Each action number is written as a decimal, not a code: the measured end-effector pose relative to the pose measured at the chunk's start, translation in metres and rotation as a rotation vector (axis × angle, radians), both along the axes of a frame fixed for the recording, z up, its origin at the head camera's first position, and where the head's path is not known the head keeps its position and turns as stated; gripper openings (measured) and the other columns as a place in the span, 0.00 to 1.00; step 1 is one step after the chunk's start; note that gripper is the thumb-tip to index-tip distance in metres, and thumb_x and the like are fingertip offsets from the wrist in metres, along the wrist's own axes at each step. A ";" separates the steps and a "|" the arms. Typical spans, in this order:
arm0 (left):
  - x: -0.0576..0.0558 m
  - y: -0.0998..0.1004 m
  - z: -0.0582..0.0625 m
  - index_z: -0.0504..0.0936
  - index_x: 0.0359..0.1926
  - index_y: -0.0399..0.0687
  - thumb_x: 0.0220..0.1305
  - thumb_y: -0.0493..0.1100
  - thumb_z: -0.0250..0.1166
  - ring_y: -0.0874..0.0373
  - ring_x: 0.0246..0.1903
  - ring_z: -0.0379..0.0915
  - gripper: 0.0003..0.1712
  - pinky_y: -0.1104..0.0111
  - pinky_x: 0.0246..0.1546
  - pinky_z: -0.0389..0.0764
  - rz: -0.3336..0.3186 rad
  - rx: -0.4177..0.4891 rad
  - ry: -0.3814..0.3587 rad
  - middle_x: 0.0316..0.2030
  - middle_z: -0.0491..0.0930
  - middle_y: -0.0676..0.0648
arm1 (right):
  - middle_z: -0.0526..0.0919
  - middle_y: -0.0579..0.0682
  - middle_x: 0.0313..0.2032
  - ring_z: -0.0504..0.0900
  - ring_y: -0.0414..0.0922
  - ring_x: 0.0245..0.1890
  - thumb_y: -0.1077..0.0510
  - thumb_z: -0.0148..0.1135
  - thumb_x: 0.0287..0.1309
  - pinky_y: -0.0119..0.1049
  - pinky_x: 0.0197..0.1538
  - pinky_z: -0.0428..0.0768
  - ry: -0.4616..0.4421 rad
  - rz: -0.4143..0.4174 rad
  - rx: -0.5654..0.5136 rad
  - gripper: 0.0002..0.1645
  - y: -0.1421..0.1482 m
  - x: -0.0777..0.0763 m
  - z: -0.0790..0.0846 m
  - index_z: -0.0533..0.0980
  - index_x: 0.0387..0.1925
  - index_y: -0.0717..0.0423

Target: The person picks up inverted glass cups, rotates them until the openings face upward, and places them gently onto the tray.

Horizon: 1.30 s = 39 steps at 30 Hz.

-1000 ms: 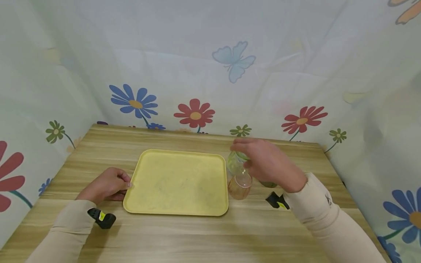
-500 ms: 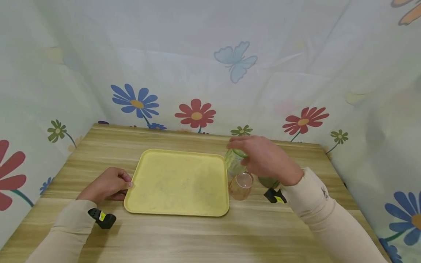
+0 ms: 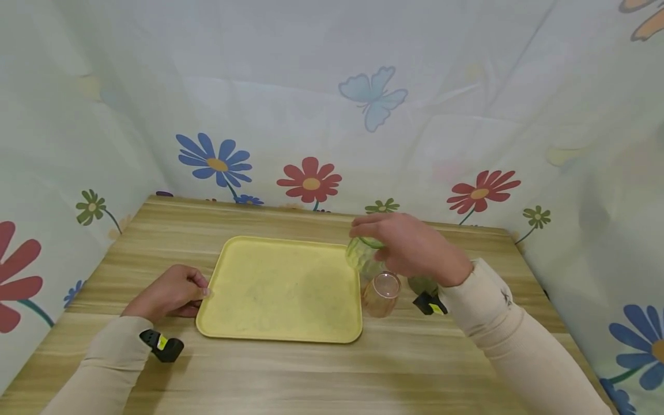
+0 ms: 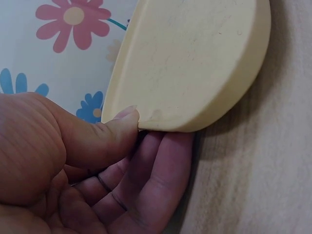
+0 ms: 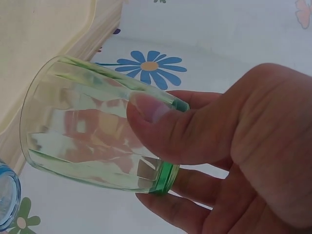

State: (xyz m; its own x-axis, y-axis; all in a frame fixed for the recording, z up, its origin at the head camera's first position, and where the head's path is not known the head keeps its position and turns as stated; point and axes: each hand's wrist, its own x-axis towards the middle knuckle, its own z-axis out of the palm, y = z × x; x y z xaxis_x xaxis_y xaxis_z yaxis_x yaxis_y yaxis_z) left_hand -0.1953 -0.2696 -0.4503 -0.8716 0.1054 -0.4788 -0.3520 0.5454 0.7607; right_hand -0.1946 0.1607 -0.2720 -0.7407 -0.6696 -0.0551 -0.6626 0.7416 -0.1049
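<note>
My left hand [image 3: 173, 291] pinches the left edge of a yellow tray [image 3: 280, 288] that lies on the wooden table. In the left wrist view the thumb is over the tray's rim, with the other fingers beneath it. A clear green-tinted glass tumbler [image 5: 97, 126] is in my right hand [image 3: 415, 248], gripped around its thick green base, mouth downward. In the head view this tumbler overlaps the tray's upper right corner, and my fingers partly hide it. An orange-tinted glass [image 3: 381, 297] stands just right of the tray.
A dark green round object [image 3: 422, 285] sits right of the orange-tinted glass, partly hidden by my right wrist. The right wrist view catches a bluish glass edge [image 5: 9, 197] at lower left. A flower-patterned curtain [image 3: 311, 115] surrounds the table [image 3: 290, 380] behind and at the sides.
My right hand has moved left with the green tumbler, from beside the tray to over its upper right corner. The left hand keeps its hold on the tray.
</note>
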 end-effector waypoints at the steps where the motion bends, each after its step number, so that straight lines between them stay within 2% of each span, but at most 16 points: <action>1: 0.000 0.000 -0.001 0.75 0.47 0.29 0.72 0.34 0.63 0.56 0.32 0.82 0.10 0.61 0.34 0.91 -0.001 0.001 0.002 0.36 0.82 0.42 | 0.78 0.52 0.70 0.80 0.56 0.68 0.71 0.70 0.58 0.52 0.63 0.85 0.004 0.004 0.001 0.33 0.000 0.000 0.001 0.80 0.65 0.50; 9: 0.000 0.001 0.000 0.75 0.47 0.28 0.72 0.34 0.63 0.57 0.31 0.81 0.10 0.61 0.32 0.90 -0.001 -0.003 0.006 0.34 0.80 0.42 | 0.78 0.52 0.70 0.80 0.54 0.68 0.71 0.71 0.58 0.51 0.64 0.84 0.007 0.030 0.006 0.33 -0.007 -0.003 0.005 0.80 0.65 0.50; 15: 0.000 0.000 0.003 0.76 0.47 0.29 0.72 0.34 0.63 0.56 0.31 0.81 0.10 0.62 0.32 0.90 -0.002 -0.006 0.013 0.35 0.80 0.43 | 0.78 0.52 0.70 0.79 0.54 0.69 0.71 0.70 0.58 0.51 0.64 0.84 0.012 0.040 0.002 0.33 -0.010 -0.008 0.003 0.80 0.65 0.51; 26: 0.000 0.001 0.000 0.75 0.47 0.28 0.71 0.34 0.64 0.57 0.30 0.81 0.10 0.62 0.32 0.90 0.004 0.011 0.008 0.34 0.80 0.43 | 0.78 0.51 0.70 0.79 0.53 0.70 0.70 0.70 0.59 0.50 0.65 0.83 0.008 0.050 0.019 0.32 -0.017 -0.011 0.000 0.80 0.65 0.51; 32: -0.001 0.001 -0.002 0.76 0.46 0.29 0.71 0.34 0.64 0.57 0.30 0.81 0.10 0.62 0.32 0.90 0.001 -0.010 0.009 0.34 0.80 0.43 | 0.79 0.50 0.69 0.79 0.52 0.69 0.71 0.69 0.60 0.48 0.63 0.85 0.024 0.071 0.004 0.32 -0.020 -0.013 0.001 0.80 0.64 0.51; 39: 0.001 0.002 0.000 0.76 0.45 0.27 0.71 0.33 0.63 0.56 0.32 0.81 0.10 0.62 0.33 0.90 0.005 0.010 0.025 0.35 0.81 0.42 | 0.79 0.50 0.69 0.80 0.51 0.69 0.70 0.70 0.59 0.47 0.63 0.85 0.033 0.079 0.006 0.32 -0.023 -0.013 0.002 0.80 0.65 0.51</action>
